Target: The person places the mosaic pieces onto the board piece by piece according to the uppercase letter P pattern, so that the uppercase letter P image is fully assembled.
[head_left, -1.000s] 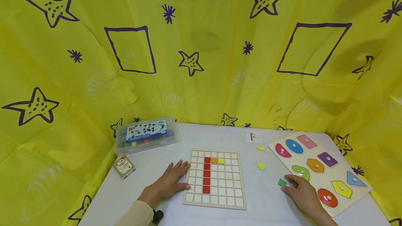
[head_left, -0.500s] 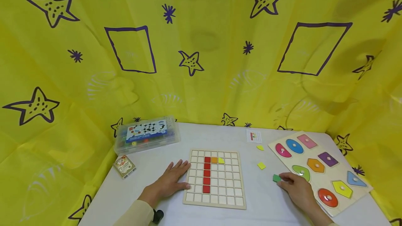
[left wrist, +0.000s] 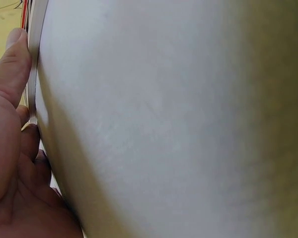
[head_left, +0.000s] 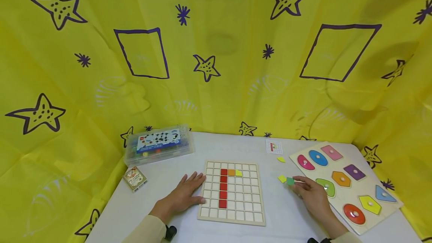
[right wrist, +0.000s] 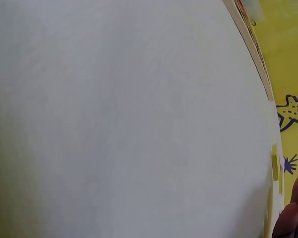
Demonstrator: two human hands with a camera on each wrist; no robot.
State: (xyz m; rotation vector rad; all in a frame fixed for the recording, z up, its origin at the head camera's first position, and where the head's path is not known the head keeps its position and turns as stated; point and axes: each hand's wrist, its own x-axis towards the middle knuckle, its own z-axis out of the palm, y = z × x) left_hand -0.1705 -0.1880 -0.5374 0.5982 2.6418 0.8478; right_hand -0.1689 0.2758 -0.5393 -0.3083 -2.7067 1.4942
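Between thumb and fingertips my right hand (head_left: 312, 195) pinches a small green square tile (head_left: 290, 181), right of the grid board. In the head view the tile overlaps the edge of a yellow tile (head_left: 281, 178) on the table. My left hand (head_left: 183, 193) lies flat with fingers spread, its fingertips and thumb at the left edge of the wooden grid board (head_left: 233, 221). A column of red tiles (head_left: 223, 187) sits in the board, with an orange tile (head_left: 231, 172) and a yellow piece (head_left: 238, 173) beside the top one. The left wrist view shows the left thumb (left wrist: 15, 64) against the board's side.
A yellow curved piece (head_left: 281, 159) and a printed pattern card (head_left: 274, 147) lie behind the yellow tile. At the right is a knobbed shape-puzzle board (head_left: 366, 218). A clear plastic box (head_left: 158, 146) and a small card box (head_left: 134, 179) stand at the left.
My right hand has lifted the green tile off the table and carried it left and away from me, toward the yellow tile. The left hand stays at the board.
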